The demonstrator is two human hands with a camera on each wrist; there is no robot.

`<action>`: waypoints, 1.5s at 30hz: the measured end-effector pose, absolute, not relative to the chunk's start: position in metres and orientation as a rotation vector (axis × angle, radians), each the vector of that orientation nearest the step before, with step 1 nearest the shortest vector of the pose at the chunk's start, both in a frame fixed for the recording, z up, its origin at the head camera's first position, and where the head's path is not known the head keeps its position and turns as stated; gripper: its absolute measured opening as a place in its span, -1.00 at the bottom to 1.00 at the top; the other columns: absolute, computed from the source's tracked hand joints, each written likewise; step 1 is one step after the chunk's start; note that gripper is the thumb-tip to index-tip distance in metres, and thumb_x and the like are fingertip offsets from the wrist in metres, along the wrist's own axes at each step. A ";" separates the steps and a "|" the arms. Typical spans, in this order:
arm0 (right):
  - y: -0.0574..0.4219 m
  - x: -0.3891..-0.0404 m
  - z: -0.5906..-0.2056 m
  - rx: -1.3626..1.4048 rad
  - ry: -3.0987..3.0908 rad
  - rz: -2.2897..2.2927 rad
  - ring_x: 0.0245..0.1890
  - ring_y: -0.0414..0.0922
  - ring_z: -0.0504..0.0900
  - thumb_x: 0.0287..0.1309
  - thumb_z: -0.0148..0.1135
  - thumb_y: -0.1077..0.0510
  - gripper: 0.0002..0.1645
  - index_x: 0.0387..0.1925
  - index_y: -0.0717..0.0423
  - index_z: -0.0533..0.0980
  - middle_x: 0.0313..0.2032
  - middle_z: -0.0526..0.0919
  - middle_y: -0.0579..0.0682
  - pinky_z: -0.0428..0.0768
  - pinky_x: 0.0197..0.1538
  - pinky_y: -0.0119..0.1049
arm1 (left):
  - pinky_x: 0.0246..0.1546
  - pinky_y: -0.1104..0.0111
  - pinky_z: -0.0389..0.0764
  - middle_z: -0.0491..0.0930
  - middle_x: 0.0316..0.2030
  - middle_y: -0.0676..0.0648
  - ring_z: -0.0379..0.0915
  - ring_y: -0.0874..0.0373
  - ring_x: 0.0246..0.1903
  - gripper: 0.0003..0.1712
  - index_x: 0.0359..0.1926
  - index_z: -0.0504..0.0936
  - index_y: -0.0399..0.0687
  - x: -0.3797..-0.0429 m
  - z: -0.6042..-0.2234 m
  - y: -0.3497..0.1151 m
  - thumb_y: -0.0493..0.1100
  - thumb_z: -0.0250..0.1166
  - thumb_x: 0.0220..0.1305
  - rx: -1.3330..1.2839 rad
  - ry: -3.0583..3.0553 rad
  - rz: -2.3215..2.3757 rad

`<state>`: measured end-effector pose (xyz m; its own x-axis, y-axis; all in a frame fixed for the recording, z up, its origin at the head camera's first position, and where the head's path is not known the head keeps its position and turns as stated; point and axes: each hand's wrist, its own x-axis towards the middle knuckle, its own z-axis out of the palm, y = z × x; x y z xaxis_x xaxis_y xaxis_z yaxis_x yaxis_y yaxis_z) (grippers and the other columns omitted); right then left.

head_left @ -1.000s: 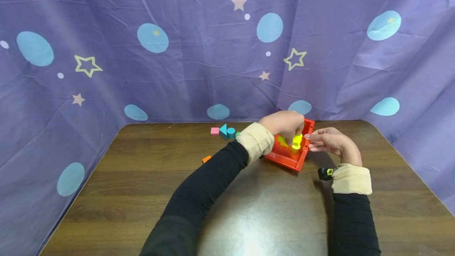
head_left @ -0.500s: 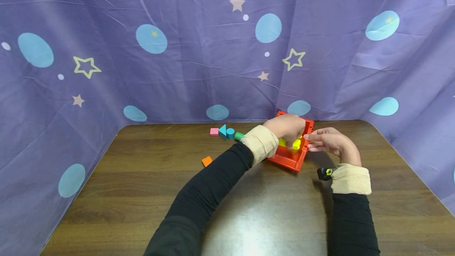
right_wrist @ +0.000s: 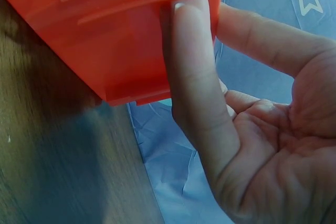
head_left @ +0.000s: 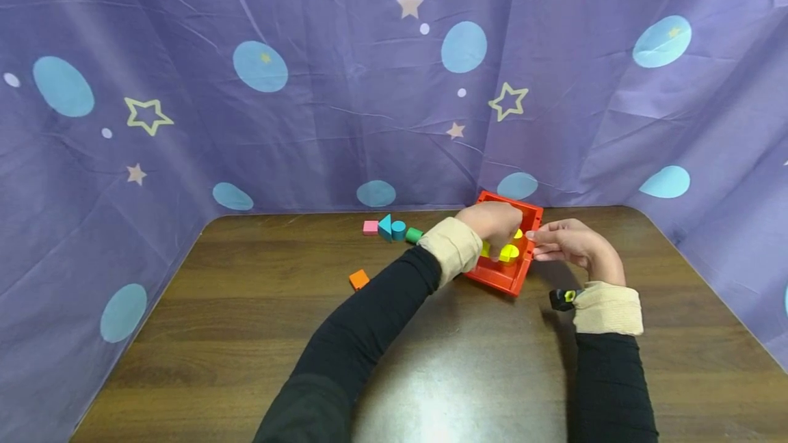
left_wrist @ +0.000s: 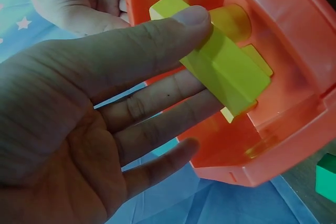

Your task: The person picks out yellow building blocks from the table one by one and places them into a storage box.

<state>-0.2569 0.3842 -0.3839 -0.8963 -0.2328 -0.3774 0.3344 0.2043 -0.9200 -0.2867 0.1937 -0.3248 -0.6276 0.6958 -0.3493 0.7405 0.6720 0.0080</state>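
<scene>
My left hand [head_left: 491, 221] reaches into a red box [head_left: 500, 282] that stands tilted at the back right of the table. In the left wrist view its thumb and fingers pinch a long yellow block [left_wrist: 223, 69] over the box's inside. Behind that block lie a yellow cylinder [left_wrist: 234, 22] and another yellow block [left_wrist: 257, 59], partly hidden. On the box's right side, my right hand [head_left: 572, 245] pinches the wall between thumb and index finger. The right wrist view has the thumb [right_wrist: 194, 51] flat against the red outer face.
Left of the box, a pink block [head_left: 371, 227], a blue triangular block [head_left: 384, 227], a blue cylinder [head_left: 398, 230] and a green cylinder [head_left: 414, 235] stand in a row. An orange block [head_left: 359, 279] lies nearer. A purple curtain [head_left: 308, 122] hangs behind the table.
My left hand has shifted slightly right and nearer over the box, uncovering its far edge and the green cylinder. My right hand keeps its place on the box wall.
</scene>
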 end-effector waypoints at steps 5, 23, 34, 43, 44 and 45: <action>0.383 -0.258 -0.381 0.101 2.064 -1.725 -0.41 -0.28 0.73 0.45 0.14 0.20 -0.85 -0.30 0.14 0.53 -0.45 0.70 -0.13 0.74 -0.11 -0.33 | -0.04 0.44 0.59 0.62 -0.23 0.11 0.48 0.25 -0.22 -0.64 -0.12 0.65 0.00 -0.290 -0.327 0.196 -0.16 0.59 0.09 1.067 2.570 -0.223; 0.383 -0.258 -0.378 0.112 2.062 -1.724 -0.41 -0.28 0.73 0.44 0.16 0.20 -0.86 -0.30 0.15 0.53 -0.45 0.70 -0.13 0.74 -0.14 -0.35 | 0.06 0.41 0.59 0.64 -0.11 0.10 0.48 0.21 -0.12 -0.52 0.01 0.66 0.00 -0.296 -0.337 0.198 -0.13 0.60 0.06 1.036 2.599 -0.309; 0.383 -0.257 -0.381 0.110 2.056 -1.729 -0.41 -0.27 0.73 0.43 0.17 0.20 -0.86 -0.31 0.13 0.54 -0.45 0.70 -0.13 0.74 -0.11 -0.32 | 0.11 0.42 0.56 0.66 -0.06 0.12 0.51 0.22 -0.06 -0.45 0.07 0.64 0.02 -0.292 -0.340 0.202 -0.14 0.62 0.03 1.097 2.619 -0.393; 0.383 -0.258 -0.383 0.091 2.023 -1.750 -0.40 -0.27 0.73 0.43 0.14 0.24 -0.89 -0.27 0.14 0.55 -0.43 0.70 -0.13 0.73 -0.17 -0.36 | 0.11 0.41 0.55 0.62 -0.08 0.10 0.46 0.20 -0.11 -0.50 0.10 0.61 0.06 -0.289 -0.348 0.205 -0.18 0.52 0.13 1.148 2.621 -0.493; 0.383 -0.258 -0.383 0.090 2.022 -1.753 -0.40 -0.27 0.73 0.43 0.13 0.25 -0.88 -0.27 0.14 0.55 -0.43 0.71 -0.13 0.73 -0.17 -0.37 | 0.11 0.42 0.55 0.61 -0.09 0.10 0.45 0.20 -0.13 -0.52 0.10 0.60 0.06 -0.288 -0.348 0.205 -0.19 0.50 0.15 1.159 2.622 -0.499; 0.383 -0.258 -0.383 0.084 2.019 -1.756 -0.40 -0.27 0.73 0.44 0.12 0.26 -0.89 -0.27 0.14 0.55 -0.43 0.71 -0.13 0.73 -0.17 -0.37 | 0.10 0.42 0.54 0.61 -0.09 0.10 0.44 0.20 -0.14 -0.54 0.10 0.60 0.07 -0.288 -0.349 0.206 -0.19 0.48 0.16 1.164 2.624 -0.504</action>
